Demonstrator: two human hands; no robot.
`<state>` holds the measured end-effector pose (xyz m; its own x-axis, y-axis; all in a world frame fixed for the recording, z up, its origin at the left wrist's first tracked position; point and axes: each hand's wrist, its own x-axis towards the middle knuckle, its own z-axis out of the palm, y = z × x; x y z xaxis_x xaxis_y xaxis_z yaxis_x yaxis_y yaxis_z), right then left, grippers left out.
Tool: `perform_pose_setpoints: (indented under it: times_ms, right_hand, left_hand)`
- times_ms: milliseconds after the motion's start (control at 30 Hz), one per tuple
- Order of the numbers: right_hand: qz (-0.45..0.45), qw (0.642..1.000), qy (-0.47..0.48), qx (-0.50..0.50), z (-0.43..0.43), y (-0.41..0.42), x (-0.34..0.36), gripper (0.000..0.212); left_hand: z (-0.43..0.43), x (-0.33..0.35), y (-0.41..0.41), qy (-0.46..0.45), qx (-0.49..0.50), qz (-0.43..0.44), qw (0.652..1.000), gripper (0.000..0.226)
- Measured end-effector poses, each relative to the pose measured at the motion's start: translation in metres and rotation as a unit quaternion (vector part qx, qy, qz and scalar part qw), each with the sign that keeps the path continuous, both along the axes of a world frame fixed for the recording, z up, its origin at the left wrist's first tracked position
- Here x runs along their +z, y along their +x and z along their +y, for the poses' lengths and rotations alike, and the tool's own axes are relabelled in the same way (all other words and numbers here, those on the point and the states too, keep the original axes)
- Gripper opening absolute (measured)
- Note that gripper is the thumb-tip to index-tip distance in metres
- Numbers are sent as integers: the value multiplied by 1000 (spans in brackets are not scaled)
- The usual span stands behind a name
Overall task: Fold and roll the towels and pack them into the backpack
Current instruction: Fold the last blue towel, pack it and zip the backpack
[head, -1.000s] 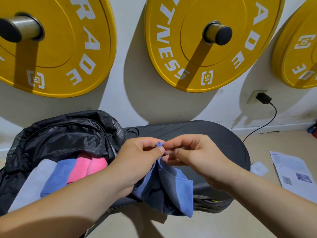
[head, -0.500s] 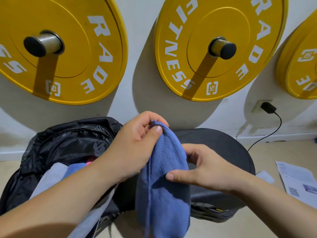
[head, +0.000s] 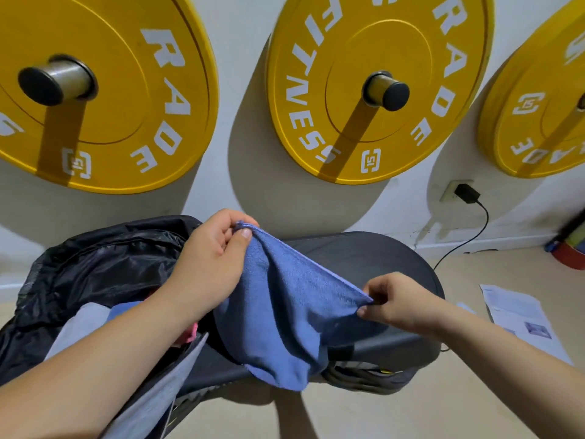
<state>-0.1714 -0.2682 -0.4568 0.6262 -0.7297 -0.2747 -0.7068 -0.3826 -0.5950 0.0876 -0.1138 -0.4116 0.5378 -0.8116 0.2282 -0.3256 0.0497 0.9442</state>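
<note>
Pinching the top corner of the blue towel (head: 285, 318) with the left hand (head: 212, 264), thumb pressed onto the cloth against curled fingers, raised above the mouth of the backpack (head: 104, 264); pinching a 2nd corner with the right hand (head: 399, 307), lower and off to the right, thumb and fingertips closed on the hem, other fingers curled in; stretched straight along the upper hem between the 2 hands, sagging in loose folds below, held in the air in front of the dark padded counter (head: 364, 258), lowest fold drooping past the counter's near edge.

Black and crumpled, lying open on the left end of the counter, with cloth inside, folded or rolled, cannot tell: a grey towel (head: 82, 324) beside the left forearm, a 2nd blue piece (head: 123, 312) just next to it, a sliver of pink towel (head: 191, 331) peeking out under the left wrist; the rest hidden by the arm.

Behind, on the white wall (head: 247, 90): 3 yellow weight plates (head: 364, 90) on pegs, white lettering on each; to the right, a black charger (head: 467, 193) plugged into a socket, cable (head: 474, 236) trailing down behind the counter; on the floor (head: 395, 416) at right, a printed paper sheet (head: 522, 318); at the far right edge, something red and blue, too cropped to name.
</note>
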Motion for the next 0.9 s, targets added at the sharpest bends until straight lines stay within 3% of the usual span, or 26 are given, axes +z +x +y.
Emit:
perform_pose_setpoints:
  times_ms: [133,200,267,333,367,433,567,700,833,900]
  right_hand:
    - [7,995,-91,-48,-12,-7,17,22]
    - [-35,994,-89,-57,-12,-11,28,24]
    - [-193,977,7,-90,-6,-13,41,19]
    - [-352,913,166,-124,3,-13,50,20]
    - [-391,882,229,-131,6,-12,52,27]
    - [-410,859,270,-145,8,-12,50,30]
    - [-358,880,198,-240,-1,-9,35,24]
    - [-320,905,63,-272,-15,-4,16,24]
    - [-379,878,-2,-292,-26,6,23,16]
    - [-411,860,-20,-303,-32,15,32,11]
  left_hand:
    - [-1,-2,5,4,31,-18,999,22]
    - [-1,-6,16,8,73,-20,997,22]
    - [0,-8,24,5,103,-13,995,19]
    - [1,-6,26,1,109,1,994,18]
    - [1,-5,26,3,105,2,994,18]
    - [0,-4,23,7,88,6,996,18]
    - [-4,-13,25,41,71,-2,997,16]
    - [-9,-20,27,93,83,-80,989,14]
    - [-17,-16,42,87,129,-190,969,11]
    - [-25,-12,46,43,148,-163,974,15]
